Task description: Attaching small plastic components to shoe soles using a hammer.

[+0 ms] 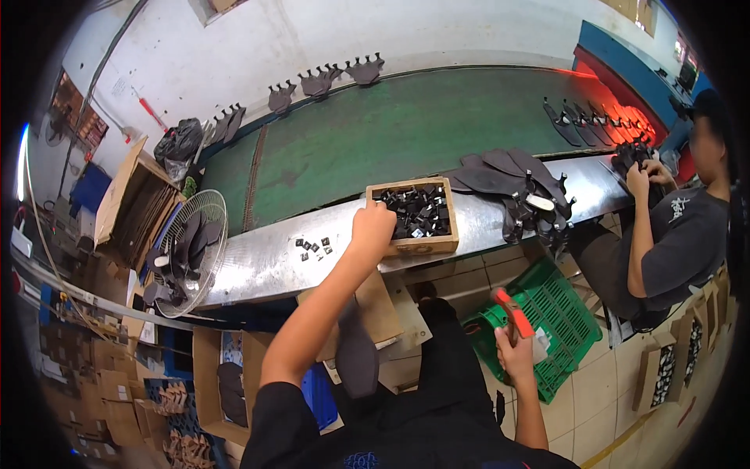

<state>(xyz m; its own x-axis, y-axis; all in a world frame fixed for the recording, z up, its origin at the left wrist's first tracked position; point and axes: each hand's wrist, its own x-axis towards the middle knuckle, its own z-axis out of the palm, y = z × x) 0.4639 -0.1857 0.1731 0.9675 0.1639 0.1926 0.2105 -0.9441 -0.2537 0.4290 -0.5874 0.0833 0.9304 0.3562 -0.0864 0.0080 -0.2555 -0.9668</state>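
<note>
My left hand [373, 227] is curled at the left wall of a wooden box [426, 248], its fingertips hidden. Small black block-shaped pieces [414, 211] fill the box. Several similar loose pieces [314, 248] lie on the metal tabletop [273, 270] to its left. Low on my right, my right hand [516, 356] is closed round a hammer [513, 311] with a red head, raised above a green plastic crate [558, 328]. Beside my left leg, a dark shoe sole [357, 356] rests against a board [379, 305].
Dark soles with heels [519, 184] are piled right of the box. Beyond runs a green conveyor belt [375, 125] carrying more soles. A wire fan guard [207, 258] holding soles stands left. A co-worker [672, 227] sits at right. Cardboard boxes [205, 367] stand lower left.
</note>
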